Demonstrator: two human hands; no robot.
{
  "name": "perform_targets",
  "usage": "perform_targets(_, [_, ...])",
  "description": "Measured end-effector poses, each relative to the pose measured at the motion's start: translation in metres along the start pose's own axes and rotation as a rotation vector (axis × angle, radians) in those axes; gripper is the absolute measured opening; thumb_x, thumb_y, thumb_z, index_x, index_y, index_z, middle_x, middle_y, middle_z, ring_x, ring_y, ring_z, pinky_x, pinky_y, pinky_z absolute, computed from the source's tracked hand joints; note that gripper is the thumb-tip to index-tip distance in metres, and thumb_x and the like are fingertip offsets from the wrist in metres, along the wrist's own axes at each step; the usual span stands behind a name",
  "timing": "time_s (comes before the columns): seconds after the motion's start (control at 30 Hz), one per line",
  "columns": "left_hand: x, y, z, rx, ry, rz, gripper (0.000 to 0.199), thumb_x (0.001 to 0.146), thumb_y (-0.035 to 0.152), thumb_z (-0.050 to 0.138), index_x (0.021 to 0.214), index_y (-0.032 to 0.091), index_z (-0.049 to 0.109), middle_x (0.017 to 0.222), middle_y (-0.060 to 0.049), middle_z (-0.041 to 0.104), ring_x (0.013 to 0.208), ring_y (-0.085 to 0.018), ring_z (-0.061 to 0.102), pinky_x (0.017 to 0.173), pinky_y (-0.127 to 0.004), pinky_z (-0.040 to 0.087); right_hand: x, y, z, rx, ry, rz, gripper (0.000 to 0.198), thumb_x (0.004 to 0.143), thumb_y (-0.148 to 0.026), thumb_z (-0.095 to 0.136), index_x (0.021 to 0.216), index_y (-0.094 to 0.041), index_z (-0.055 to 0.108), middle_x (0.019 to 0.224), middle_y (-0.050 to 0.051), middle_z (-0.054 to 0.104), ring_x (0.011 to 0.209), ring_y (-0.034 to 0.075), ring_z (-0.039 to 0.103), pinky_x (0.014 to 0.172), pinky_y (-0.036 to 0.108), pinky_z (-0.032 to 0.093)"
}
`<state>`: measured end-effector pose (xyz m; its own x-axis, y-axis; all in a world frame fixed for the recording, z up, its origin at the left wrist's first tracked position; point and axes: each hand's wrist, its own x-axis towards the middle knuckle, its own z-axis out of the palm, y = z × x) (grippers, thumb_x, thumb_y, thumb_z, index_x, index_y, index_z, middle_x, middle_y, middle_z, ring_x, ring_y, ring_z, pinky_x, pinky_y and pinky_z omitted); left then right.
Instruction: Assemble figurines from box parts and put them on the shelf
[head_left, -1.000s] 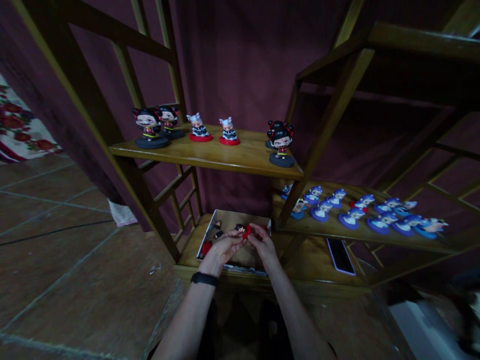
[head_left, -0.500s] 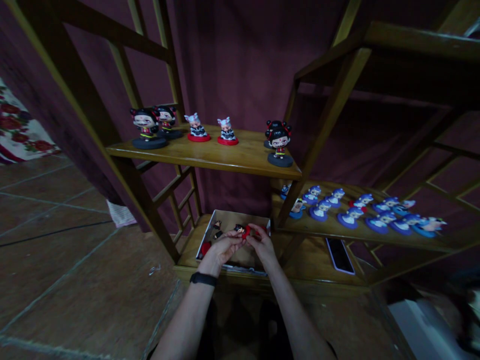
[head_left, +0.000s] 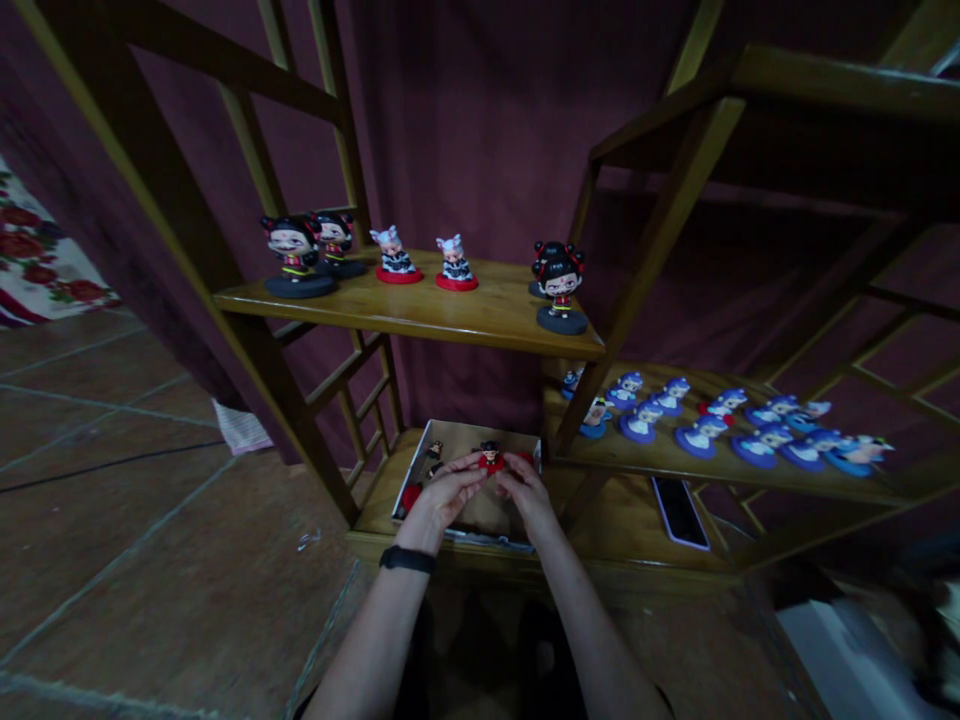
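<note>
Between my two hands, over a shallow cardboard box (head_left: 471, 432), is a small black-haired figurine (head_left: 490, 455) on a red base, held upright. The fingers of my left hand (head_left: 450, 494) close on its left side. My right hand (head_left: 525, 488) pinches the right edge of its red base. Inside the box, left of my hands, lie small dark figurine pieces (head_left: 434, 450) and a red piece (head_left: 410, 497). Another red piece is partly hidden behind my right fingers.
The upper shelf (head_left: 420, 312) bears several figurines, among them a black-haired one (head_left: 561, 285) near its right end. Several purple-and-white figurines (head_left: 701, 435) stand on the right shelf. Below them lies a phone (head_left: 681, 512). A wooden post (head_left: 289, 395) rises left of the box.
The figurine has turned from lying tilted to standing upright between my fingers. My right hand has shifted slightly, and both hands stay over the box.
</note>
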<state>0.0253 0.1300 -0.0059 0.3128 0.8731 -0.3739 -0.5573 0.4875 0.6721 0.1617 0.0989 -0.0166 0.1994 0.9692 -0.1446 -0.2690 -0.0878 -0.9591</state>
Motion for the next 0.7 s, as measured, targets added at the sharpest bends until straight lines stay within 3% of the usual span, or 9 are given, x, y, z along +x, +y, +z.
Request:
perform_targets(0.33, [0.0002,0.0009,-0.0014,0.035,-0.019,0.038,0.042,0.06,-0.008,0.063,0.097,0.011,0.061,0.088,-0.009,0.067,0.072,-0.012,0.064,0.068,-0.02,0.05,-0.001,0.0014,-0.0003,0.042,-0.023,0.027,0.045,0.056,-0.027,0.066,0.1,-0.023,0.06,0.111,0.004,0.058,0.091,0.02,0.055,0.064,0.027,0.047])
perform_targets(0.5, [-0.0007,0.0014,-0.0021,0.061,-0.066,0.055,0.048,0.059,-0.007,0.064,0.103,0.013,0.06,0.088,-0.009,0.066,0.073,-0.012,0.064,0.065,-0.019,0.05,-0.0018,-0.002,0.0012,0.056,-0.099,-0.041,0.04,0.059,-0.024,0.062,0.099,-0.023,0.059,0.101,0.002,0.061,0.081,0.016,0.055,0.064,0.026,0.047])
perform_targets(0.7, [-0.0009,0.0014,-0.0009,0.061,-0.117,0.064,0.052,0.061,-0.006,0.063,0.108,0.013,0.059,0.094,-0.01,0.066,0.079,-0.013,0.063,0.071,-0.02,0.05,-0.0043,-0.0057,0.0018,0.102,-0.1,-0.08,0.042,0.06,-0.023,0.062,0.102,-0.025,0.058,0.098,0.001,0.061,0.077,0.014,0.055,0.069,0.029,0.047])
